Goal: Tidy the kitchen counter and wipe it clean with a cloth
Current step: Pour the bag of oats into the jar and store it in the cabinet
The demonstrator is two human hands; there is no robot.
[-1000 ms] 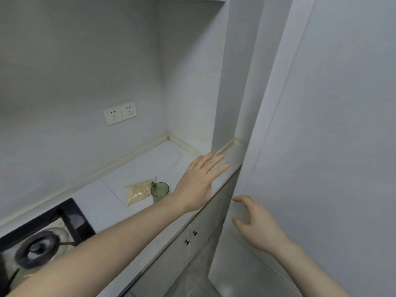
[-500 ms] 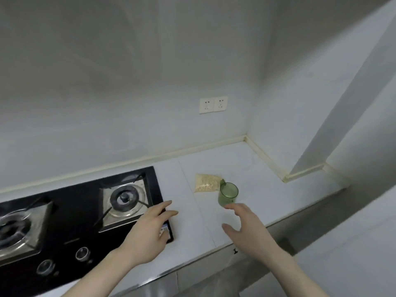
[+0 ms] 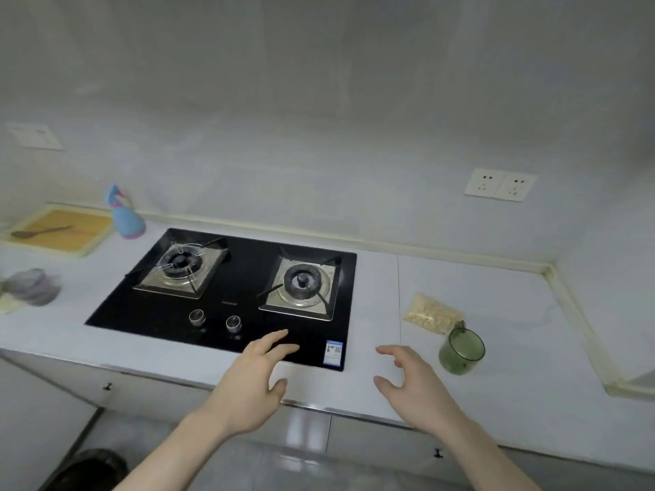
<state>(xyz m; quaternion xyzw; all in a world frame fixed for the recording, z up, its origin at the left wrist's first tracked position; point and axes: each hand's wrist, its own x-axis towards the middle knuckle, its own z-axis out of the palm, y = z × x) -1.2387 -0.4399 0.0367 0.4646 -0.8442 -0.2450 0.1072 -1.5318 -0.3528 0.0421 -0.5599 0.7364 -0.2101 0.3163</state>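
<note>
Gas hob (image 3: pixel 227 295); wall sockets (image 3: pixel 500 185); floor bin (image 3: pixel 90 467)

Pale grey walls (image 3: pixel 319 118) carry 2 sockets (image 3: pixel 500 184) above white cabinets (image 3: pixel 390 437).

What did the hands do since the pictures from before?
The left hand left the far right end of the counter and now hovers open over the stove's front edge; the right hand came from the side wall to just left of the green cup. Nothing was picked up. Cup and bag of grains stayed put.
</note>
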